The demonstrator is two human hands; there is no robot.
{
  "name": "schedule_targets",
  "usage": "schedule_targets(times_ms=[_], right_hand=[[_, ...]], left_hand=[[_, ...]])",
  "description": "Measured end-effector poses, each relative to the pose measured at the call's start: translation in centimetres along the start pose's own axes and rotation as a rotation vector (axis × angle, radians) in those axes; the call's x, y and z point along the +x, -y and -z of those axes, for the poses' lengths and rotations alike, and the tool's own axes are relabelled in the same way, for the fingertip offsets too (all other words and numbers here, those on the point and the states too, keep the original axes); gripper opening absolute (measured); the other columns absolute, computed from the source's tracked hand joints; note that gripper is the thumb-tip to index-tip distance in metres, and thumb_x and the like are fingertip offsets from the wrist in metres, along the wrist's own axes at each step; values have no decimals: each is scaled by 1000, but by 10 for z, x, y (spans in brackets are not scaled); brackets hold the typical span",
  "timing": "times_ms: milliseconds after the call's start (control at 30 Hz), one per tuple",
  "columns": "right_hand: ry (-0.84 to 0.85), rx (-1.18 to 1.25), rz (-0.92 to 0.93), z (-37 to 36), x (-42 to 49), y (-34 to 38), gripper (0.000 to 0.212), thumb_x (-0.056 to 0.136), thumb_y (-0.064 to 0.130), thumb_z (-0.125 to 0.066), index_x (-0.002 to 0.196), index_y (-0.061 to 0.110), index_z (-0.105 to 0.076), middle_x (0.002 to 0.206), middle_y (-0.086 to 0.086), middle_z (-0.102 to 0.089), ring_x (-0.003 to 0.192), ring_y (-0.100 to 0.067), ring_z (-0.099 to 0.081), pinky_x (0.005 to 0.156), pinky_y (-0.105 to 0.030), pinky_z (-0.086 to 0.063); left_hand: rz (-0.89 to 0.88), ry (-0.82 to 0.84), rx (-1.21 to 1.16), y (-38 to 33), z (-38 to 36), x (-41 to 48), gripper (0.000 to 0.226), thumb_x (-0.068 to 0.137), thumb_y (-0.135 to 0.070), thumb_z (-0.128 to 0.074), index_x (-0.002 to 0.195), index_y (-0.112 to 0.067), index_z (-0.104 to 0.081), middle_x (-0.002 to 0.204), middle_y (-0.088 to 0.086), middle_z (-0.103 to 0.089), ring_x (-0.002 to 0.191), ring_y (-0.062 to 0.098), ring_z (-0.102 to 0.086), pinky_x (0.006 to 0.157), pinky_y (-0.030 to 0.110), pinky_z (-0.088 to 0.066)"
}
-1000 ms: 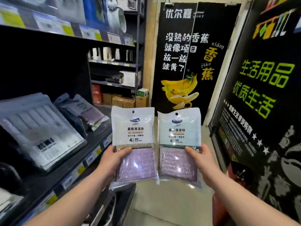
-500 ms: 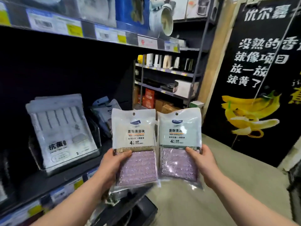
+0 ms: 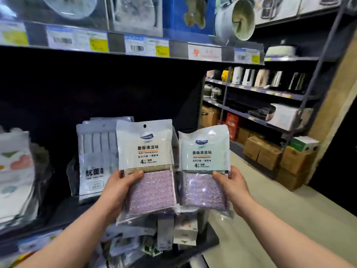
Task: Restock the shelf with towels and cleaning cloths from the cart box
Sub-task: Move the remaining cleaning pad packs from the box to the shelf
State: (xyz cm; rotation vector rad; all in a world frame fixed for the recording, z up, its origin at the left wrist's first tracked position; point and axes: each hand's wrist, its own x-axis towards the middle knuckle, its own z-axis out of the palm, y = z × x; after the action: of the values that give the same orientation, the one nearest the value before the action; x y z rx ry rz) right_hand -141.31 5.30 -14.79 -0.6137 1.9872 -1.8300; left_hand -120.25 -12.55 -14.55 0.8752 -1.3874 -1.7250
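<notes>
Plastic-sleeved purple scrub pads are filling both hands: the left hand point(image 3: 117, 192) is gripping the left pack point(image 3: 146, 151) by its side edge, and the right hand point(image 3: 233, 184) is gripping the right pack point(image 3: 204, 157) likewise, before the shelf point(image 3: 63, 211). They are looking light and floppy (best held at the padded part). Against the earlier frame, the left pack is now overlapping the grey towel pack point(image 3: 94, 161).

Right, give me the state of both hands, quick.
Left hand: grips the left sponge pack.
Right hand: grips the right sponge pack.
</notes>
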Motion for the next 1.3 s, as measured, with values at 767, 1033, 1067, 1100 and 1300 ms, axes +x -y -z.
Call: schedule_targets(times_ms=[767,1033,1067,1100,1300], right_hand=[[426,-206,110,-110,201,-11,41,84,17,-68,122,18,-52,104,-1,-61,101,-22,-59,94,-37,-47],[797,-574,102,-105,240,-24,52,74,11,-76,115,17,-46,106,-1,-60,101,-17,-59,81,-22,-46],[801,-577,121,-104,243,-24,52,73,13,-77,116,17,-47,107,-1,-60,100,-17,-59,82,-22,-45],[799,-569,137,-104,244,-24,51,73,14,-77,114,18,-48,104,1,-60,97,-15,-58,81,-21,-44],[715,-455,188,-106,252,-41,44,72,12,-78,100,29,-49,97,4,-63,97,-17,-63,84,-26,-49]], left_hand=[[-141,-347,-80,-29,10,98,22,85,-3,-62,106,-6,-56,90,8,-67,75,19,-64,63,28,-48],[-210,-429,-40,-22,-19,91,20,85,-1,-59,102,-9,-63,87,5,-74,74,15,-69,69,30,-52],[-212,-432,-43,-20,-24,92,18,84,-1,-61,100,-10,-64,84,3,-75,72,15,-69,70,31,-51],[-212,-433,-41,-19,-31,92,18,81,-3,-65,98,-10,-64,81,2,-75,71,14,-69,71,32,-51],[-136,-439,-17,-1,-59,99,49,59,-18,-82,103,-8,-60,95,13,-73,87,29,-68,82,42,-53]])
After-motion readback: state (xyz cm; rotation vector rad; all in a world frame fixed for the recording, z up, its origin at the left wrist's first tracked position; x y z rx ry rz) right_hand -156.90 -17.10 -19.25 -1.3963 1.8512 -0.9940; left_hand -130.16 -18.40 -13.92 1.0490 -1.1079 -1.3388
